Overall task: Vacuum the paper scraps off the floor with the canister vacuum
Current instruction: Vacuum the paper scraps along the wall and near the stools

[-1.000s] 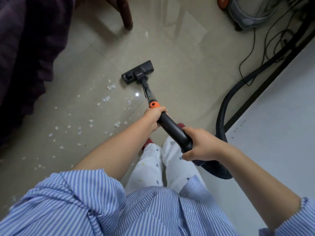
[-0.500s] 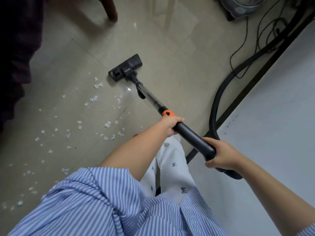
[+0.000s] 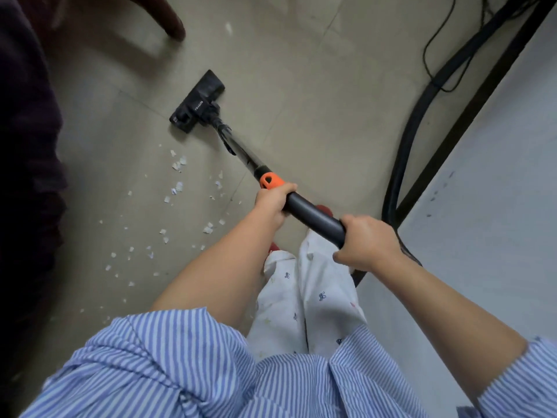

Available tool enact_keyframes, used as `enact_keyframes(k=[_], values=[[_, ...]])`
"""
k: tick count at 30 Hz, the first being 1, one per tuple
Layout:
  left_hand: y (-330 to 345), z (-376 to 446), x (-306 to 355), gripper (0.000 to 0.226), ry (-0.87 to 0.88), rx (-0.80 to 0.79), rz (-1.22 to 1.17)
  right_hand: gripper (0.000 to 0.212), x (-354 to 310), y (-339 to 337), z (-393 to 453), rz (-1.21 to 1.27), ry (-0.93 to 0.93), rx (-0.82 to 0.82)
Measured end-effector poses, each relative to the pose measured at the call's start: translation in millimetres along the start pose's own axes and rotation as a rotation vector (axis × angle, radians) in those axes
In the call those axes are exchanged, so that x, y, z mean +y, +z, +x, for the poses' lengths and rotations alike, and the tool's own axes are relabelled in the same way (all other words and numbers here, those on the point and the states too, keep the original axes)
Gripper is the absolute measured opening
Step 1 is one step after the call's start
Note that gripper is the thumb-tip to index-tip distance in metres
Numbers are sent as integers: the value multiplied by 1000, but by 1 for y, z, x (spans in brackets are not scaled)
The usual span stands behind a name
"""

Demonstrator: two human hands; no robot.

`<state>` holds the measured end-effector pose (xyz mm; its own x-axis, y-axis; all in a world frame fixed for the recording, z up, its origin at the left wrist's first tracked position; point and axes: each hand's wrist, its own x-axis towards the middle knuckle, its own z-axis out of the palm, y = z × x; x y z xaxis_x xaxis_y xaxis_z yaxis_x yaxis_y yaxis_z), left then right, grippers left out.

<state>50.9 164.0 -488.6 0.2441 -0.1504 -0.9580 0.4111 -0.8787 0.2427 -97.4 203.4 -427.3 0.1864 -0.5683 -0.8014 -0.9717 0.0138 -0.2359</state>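
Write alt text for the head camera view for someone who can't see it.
Seen from above, a person's left hand and right hand grip a black vacuum wand, its floor head resting on beige tile beyond scattered white paper scraps. A black hose curves along the floor at right.

Open floor ahead of floor head; chair leg far-left, hose and wall right.
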Motion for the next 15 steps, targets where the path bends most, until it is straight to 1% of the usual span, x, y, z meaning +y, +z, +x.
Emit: enact_keyframes(k=[3,5,7,10,15], values=[[-1,2,17,14,-23,16,-19,40,-9,-12,13,29,-28,-15],[6,-4,20,16,-34,20,-4,36,-7,-19,15,64,-15,-61],[11,-10,25,13,-32,20,13,29,-6,-25,12,121,14,-90],[10,-21,38,22,-4,-13,-35,30,-8,-39,7,172,-23,-50],[1,-49,53,22,24,-30,-81,20,-18,-68,-14,80,-113,-14]])
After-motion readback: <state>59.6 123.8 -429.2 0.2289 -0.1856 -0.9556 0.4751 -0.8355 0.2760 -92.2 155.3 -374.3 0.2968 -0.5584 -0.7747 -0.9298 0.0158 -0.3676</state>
